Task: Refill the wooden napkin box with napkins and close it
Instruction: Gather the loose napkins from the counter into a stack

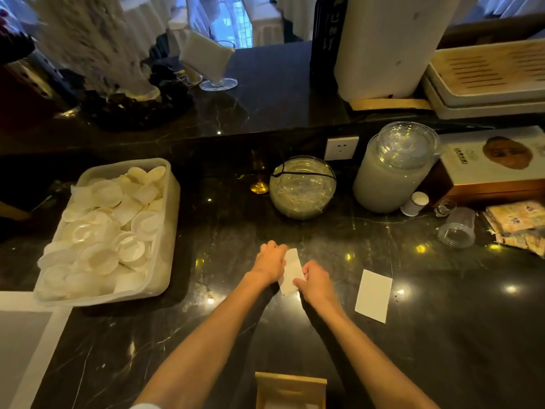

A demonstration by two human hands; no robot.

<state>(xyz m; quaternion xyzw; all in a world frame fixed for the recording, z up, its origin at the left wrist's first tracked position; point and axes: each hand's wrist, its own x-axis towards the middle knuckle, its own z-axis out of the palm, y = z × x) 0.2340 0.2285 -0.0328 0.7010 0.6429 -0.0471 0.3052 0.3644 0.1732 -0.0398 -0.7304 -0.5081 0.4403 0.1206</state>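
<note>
A white napkin stack stands on its edge on the dark marble counter, between my two hands. My left hand presses its left side and my right hand grips its near right side. A flat white napkin lies on the counter just right of my right hand. The wooden napkin box sits at the bottom edge of the view, close to me, open at the top; its inside is mostly cut off.
A translucent tub of white round lids sits at left. A glass bowl, a lidded jar, a small tumbler, a wooden carton and packets line the back and right.
</note>
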